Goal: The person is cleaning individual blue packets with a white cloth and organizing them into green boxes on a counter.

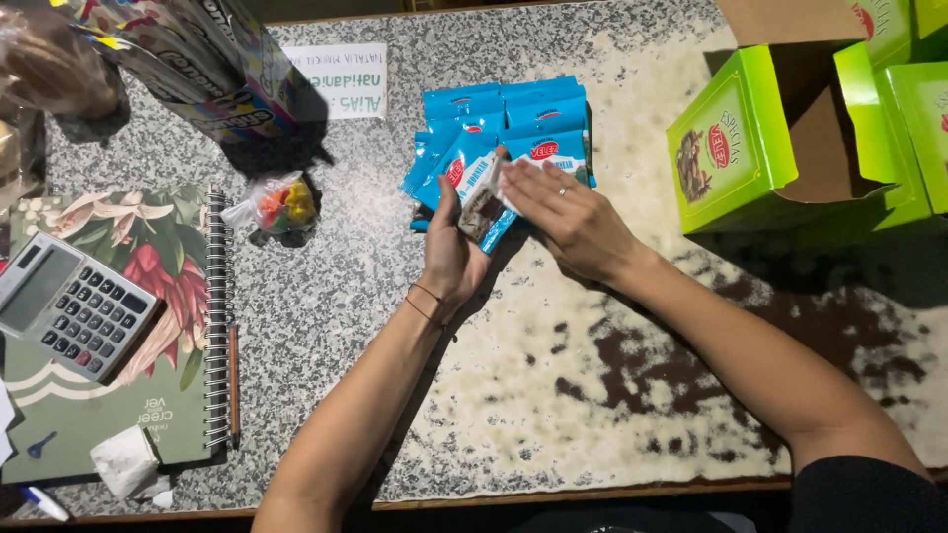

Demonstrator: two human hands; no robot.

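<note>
Several small blue snack packets (506, 116) lie stacked and fanned out on a speckled stone counter (346, 286). My left hand (449, 259) stands on its edge against the near left side of the pile, its thumb on one tilted blue packet (481, 202). Resting flat on that same packet and the one beside it is my right hand (568, 219), with a ring on one finger. Both hands press the packets together from the near side.
An open green carton (731, 148) stands at the right, with more green cartons (913, 109) behind it. At the left lie a floral spiral notebook (148, 296) with a calculator (71, 304) on it, a small bag of coloured sweets (278, 204) and a paper label (341, 81).
</note>
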